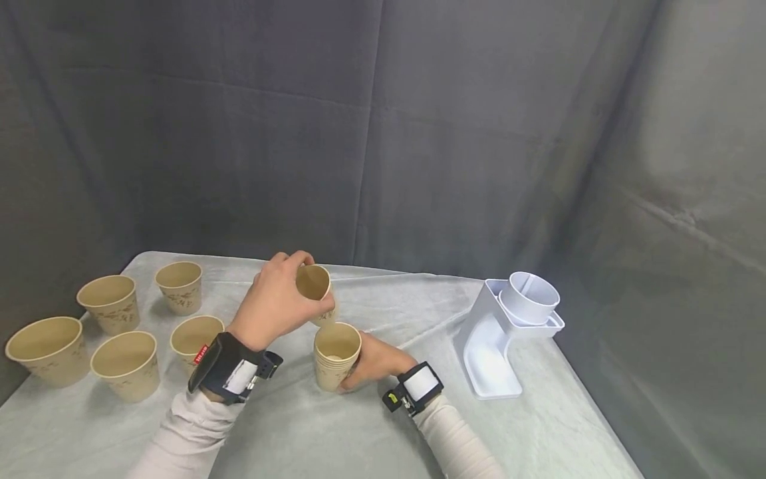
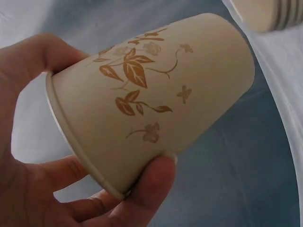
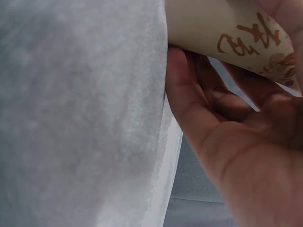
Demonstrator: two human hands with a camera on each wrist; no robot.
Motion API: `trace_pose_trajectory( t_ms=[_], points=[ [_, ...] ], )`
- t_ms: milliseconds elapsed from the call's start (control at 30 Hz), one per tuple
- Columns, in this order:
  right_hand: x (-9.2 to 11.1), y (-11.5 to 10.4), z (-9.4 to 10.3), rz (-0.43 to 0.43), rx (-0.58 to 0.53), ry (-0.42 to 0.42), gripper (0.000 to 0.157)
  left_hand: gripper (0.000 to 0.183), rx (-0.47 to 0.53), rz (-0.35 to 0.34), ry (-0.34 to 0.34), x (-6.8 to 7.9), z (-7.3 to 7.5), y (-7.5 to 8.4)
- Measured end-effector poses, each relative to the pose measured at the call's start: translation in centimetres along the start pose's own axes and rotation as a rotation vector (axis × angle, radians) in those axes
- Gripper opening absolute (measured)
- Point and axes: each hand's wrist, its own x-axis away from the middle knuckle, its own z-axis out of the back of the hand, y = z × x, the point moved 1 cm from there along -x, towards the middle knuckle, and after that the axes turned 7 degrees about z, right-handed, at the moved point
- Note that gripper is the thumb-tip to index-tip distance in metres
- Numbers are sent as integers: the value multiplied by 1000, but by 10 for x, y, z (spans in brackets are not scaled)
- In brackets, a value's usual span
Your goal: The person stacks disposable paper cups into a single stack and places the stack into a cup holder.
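Note:
A tan paper cup [image 2: 156, 90] with brown leaf prints is held by its rim end in my left hand [image 1: 278, 303], thumb on one side and fingers on the other. In the head view that cup [image 1: 314, 283] is tilted, just above and behind a stack of paper cups [image 1: 338, 342]. My right hand [image 1: 374, 359] grips the stack from its right side, low down, while the stack stands upright on the table. The right wrist view shows the fingers [image 3: 184, 90] of that hand against the printed wall of the stack's cup [image 3: 227, 33].
Several single paper cups [image 1: 124, 359] stand upright on the left of the cloth-covered table [image 1: 287, 432]. On the right stands a white plastic holder [image 1: 491, 359] with a round tube [image 1: 529, 299] at its top. Grey curtains [image 1: 269, 133] hang behind and beside the table.

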Motion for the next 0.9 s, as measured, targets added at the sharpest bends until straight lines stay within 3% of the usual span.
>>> trace_pose_trajectory(
  t_ms=[467,733,900],
  points=[
    [1,9,0,-8,44,-49,72,57,27,-62,-46,18,-23,10],
    [2,24,0,-22,63,-45,76,57,13,-101,-81,29,-38,7],
    [1,26,-1,-32,84,-46,70,55,19,-129,-66,31,-48,3]
  ],
)
